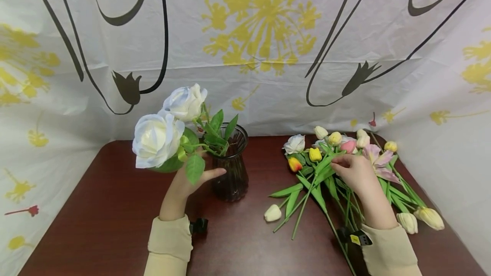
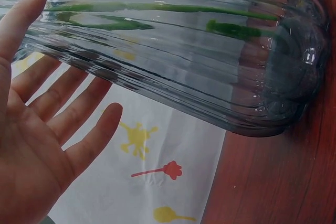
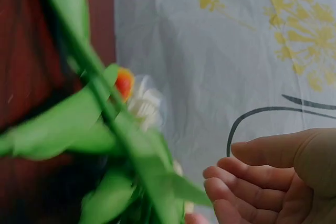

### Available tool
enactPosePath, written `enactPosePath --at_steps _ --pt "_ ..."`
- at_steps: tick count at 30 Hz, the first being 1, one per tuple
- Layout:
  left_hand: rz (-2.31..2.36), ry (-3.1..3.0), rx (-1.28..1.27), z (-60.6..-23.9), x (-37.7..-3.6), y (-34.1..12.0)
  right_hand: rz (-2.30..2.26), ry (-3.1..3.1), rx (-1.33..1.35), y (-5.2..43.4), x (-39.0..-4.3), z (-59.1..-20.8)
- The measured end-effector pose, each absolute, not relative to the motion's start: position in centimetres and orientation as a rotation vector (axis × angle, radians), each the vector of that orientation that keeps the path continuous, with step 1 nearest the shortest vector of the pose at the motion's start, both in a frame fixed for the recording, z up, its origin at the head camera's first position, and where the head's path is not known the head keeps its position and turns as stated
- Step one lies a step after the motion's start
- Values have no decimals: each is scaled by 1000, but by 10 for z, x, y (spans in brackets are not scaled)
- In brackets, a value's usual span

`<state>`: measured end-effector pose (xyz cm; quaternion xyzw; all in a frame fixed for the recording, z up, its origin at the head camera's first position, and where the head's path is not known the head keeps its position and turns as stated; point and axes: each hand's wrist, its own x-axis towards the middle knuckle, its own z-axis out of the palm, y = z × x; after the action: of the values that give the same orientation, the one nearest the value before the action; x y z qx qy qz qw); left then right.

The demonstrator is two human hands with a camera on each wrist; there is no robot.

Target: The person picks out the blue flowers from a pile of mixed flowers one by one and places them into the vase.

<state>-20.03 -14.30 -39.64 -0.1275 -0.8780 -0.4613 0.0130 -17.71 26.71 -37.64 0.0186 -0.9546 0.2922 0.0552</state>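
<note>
Head view: a dark red worktop point(image 1: 115, 225) walled by a flower-printed white cloth point(image 1: 268, 33); the ribbed glass vase point(image 1: 230, 169) stands left of centre holding white roses point(image 1: 157, 139); the left hand point(image 1: 188, 180) rests beside it, the right hand point(image 1: 354, 173) lies on the tulip pile point(image 1: 330, 169). Left wrist view: the left hand's point(image 2: 37, 129) grip is released, fingers straight, just beside the vase point(image 2: 199, 61); green stems show inside. Right wrist view: the right hand's point(image 3: 268, 177) fingers curl loosely, grasping nothing, near blurred tulip leaves point(image 3: 105, 129).

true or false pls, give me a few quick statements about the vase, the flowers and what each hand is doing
1. The glass vase holds white roses. True.
2. The left hand grips a tulip. False: it is open beside the vase, fingers straight.
3. The right hand is over the loose tulips on the table. True.
4. The vase lies on its side. False: it stands upright.
5. All tulips are white. False: yellow, pink and orange ones show too.
</note>
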Motion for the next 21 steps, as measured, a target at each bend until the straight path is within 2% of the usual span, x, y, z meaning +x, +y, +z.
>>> enactPosePath --at_steps 21 --pt "-1438 -2770 -377 -394 -200 -142 747 -3209 48 293 -170 -398"
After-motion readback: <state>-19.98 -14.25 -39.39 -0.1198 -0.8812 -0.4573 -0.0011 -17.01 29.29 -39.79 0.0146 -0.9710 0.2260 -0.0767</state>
